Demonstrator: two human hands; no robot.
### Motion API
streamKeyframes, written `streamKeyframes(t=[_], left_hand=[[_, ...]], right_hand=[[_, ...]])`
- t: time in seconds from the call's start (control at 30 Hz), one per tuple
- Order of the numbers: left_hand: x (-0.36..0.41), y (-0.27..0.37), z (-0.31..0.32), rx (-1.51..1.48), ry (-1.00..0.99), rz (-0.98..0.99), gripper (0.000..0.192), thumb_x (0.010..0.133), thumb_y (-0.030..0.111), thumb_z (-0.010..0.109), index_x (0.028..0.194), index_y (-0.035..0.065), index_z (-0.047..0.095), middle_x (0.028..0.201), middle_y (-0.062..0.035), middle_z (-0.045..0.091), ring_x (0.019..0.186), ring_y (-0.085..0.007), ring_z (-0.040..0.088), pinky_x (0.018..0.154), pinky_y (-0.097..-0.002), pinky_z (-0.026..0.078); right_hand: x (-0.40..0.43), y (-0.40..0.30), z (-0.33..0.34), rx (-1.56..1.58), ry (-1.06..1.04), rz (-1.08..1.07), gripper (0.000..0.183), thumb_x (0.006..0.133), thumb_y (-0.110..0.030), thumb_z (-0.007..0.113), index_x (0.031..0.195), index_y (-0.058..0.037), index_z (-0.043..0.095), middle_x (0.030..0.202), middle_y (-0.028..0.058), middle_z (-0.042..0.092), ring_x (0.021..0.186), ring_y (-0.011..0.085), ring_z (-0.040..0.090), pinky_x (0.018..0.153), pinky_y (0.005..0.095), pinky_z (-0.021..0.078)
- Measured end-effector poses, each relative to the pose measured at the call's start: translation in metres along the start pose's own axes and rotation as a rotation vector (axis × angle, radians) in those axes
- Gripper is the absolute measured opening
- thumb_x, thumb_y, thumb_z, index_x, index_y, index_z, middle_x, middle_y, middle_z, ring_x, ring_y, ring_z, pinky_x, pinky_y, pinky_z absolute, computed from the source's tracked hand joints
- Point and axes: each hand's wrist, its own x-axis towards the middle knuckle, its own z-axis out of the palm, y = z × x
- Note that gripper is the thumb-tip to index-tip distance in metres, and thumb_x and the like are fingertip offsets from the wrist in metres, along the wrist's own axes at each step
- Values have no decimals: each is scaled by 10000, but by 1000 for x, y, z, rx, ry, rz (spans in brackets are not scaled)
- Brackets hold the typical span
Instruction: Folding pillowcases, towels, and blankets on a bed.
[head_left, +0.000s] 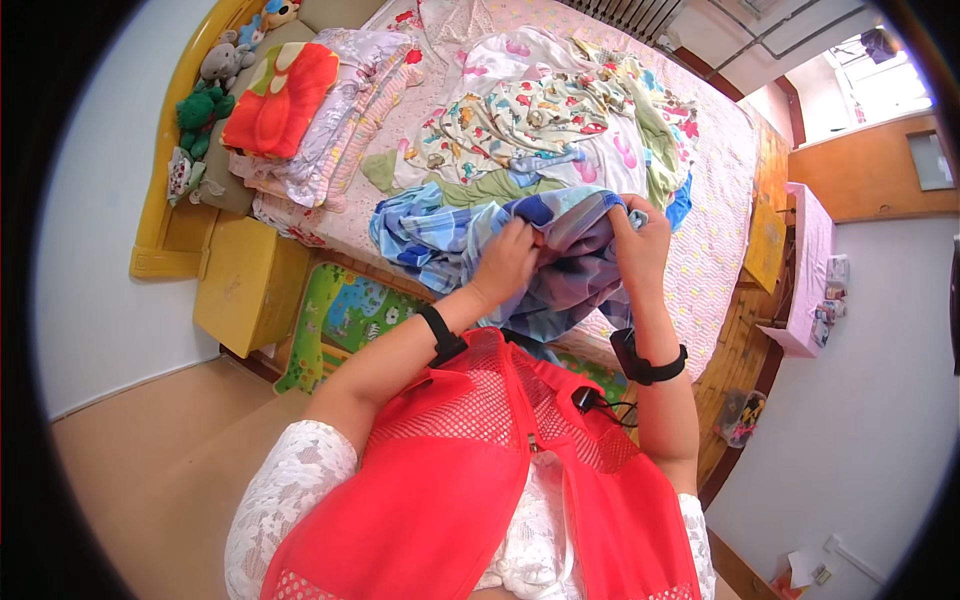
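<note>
Both my hands grip a large blue plaid cloth (570, 232) bunched up at the near side of the bed. My left hand (506, 262) pinches an edge of it, the fingertips partly sunk in the folds. Higher and to the right, my right hand (643, 236) holds another edge between thumb and fingers. Part of the cloth spreads left over the mattress, and part hangs in front of me. Just beyond lie a green cloth (487, 191) and a cream cloth printed with vehicles (517, 120), rumpled over a white cloth with pink shapes (517, 52).
The bed has a pink quilted cover (712, 300). Folded bedding (352, 127) topped by a red-orange blanket (281, 105) is stacked at the left, near plush toys (202, 112). A yellow nightstand (247, 285) and a colourful play mat (360, 300) lie left of me; a pink-covered table (810, 255) stands right.
</note>
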Motion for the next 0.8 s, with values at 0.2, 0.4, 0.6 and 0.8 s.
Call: streamKeyframes(t=[0.2,0.4,0.6,0.8], left_hand=[[18,-26,-25,35,-105,129,98,687,2,567,777,34,590,841,-138,461,830,-336,502,700,-411,433],[11,9,-6,-113,33,-51,241,665,105,659,855,20,539,892,-157,447,848,-354,488,750,-410,424],[15,-3,-10,-80,58,-124,322,678,105,673,922,2,490,942,-168,446,886,-381,481,784,-427,421],[13,-29,-45,7,-50,-78,204,742,76,647,890,0,528,921,-162,488,909,-363,507,801,-419,432]], right_hand=[[-7,-6,1,63,-81,52,155,838,-145,622,828,3,664,577,-31,551,541,37,480,496,218,376],[-9,0,11,217,-87,47,155,856,-130,608,809,11,652,616,-44,563,553,31,477,488,219,366],[-10,-6,12,139,-104,13,150,852,-135,616,812,7,644,588,-47,534,544,28,461,486,220,351],[2,13,-12,51,-68,43,147,866,-135,620,812,-2,648,610,-74,498,563,18,406,500,203,318]])
